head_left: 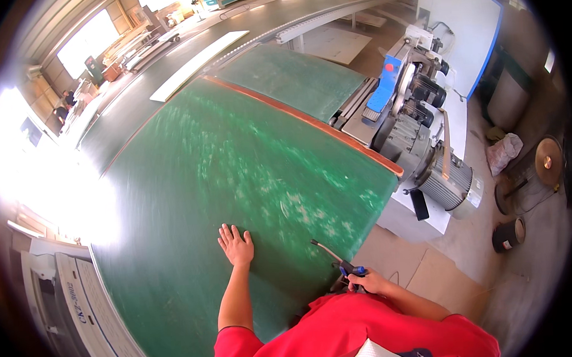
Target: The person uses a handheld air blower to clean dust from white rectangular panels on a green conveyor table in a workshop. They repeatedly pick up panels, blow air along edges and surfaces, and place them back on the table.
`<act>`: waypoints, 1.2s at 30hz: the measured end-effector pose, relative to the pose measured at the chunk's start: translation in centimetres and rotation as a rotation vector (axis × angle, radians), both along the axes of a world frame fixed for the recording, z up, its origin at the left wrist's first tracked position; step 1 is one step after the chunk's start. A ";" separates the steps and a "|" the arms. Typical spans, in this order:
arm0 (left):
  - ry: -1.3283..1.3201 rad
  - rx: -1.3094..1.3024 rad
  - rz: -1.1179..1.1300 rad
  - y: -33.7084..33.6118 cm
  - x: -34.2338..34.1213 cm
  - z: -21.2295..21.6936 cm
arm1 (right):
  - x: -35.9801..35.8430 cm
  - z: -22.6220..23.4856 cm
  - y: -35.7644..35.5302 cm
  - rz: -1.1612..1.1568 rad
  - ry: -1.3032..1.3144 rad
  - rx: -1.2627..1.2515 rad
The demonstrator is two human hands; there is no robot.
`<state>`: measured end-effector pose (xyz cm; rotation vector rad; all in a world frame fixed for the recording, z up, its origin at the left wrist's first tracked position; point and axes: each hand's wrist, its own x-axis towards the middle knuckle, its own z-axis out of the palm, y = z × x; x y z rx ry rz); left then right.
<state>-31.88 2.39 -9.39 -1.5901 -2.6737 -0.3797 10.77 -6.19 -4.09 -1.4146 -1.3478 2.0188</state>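
Note:
My left hand point(237, 245) lies flat with its fingers spread on a wide green work surface point(173, 201). Pale dusty smears mark the middle and right of that surface. At its near right edge my right hand point(367, 281) grips an air blow gun point(347, 268), dark with blue parts. The gun's thin nozzle points up and to the left, over the green surface. Parts of the gun's handle are hidden behind my fingers.
An orange-brown strip point(309, 124) crosses the far side of the surface. Right of it stands a machine with grey motors point(446, 179) and a blue cover point(383, 87). A long white board point(197, 65) lies farther off. A person point(62, 112) is at far left.

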 end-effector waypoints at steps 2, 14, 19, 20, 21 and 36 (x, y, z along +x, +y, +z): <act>-0.005 0.001 -0.001 -0.1 0.0 0.0 | -0.4 0.3 0.1 0.008 0.006 -0.004; -0.012 0.013 0.002 -0.2 -0.3 0.4 | -0.5 -1.7 -0.2 0.034 0.013 0.012; -0.008 0.020 0.001 -0.3 -0.9 0.1 | -0.8 -1.2 -0.2 0.046 0.009 0.024; -0.009 0.022 0.002 -0.2 -0.9 0.0 | -0.9 -1.3 -0.2 0.043 0.015 0.022; -0.011 0.019 0.005 -0.2 -0.9 0.4 | -0.9 -1.2 -0.2 0.048 0.010 0.022; 0.088 -0.076 0.025 0.5 -1.4 0.3 | -0.7 -1.1 -0.2 0.151 -0.095 0.051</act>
